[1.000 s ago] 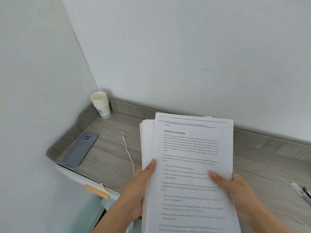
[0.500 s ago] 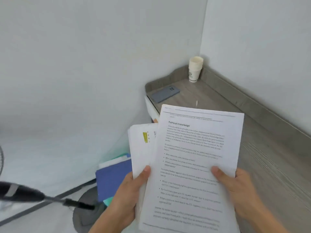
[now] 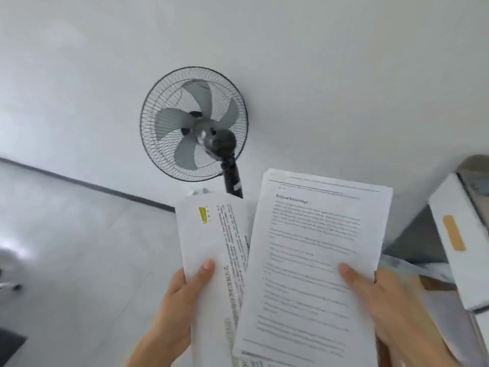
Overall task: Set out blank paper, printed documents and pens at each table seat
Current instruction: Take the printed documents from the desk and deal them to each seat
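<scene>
I hold printed documents in front of me, split into two bundles. My right hand grips the sheets headed "Political Knowledge" at their right edge, thumb on top. My left hand grips a second bundle that shows sideways print and a small yellow mark, fanned out to the left from under the first. No pens or table seats are in view.
A black standing fan stands straight ahead against the white wall, its pole just behind the papers. A white drawer unit with an orange label juts in at the right. Pale floor with a dark skirting line spreads to the left.
The view has swung left, away from the wooden desk with the cups and phone, onto the fan and floor. The two paper bundles have slid further apart in my hands.
</scene>
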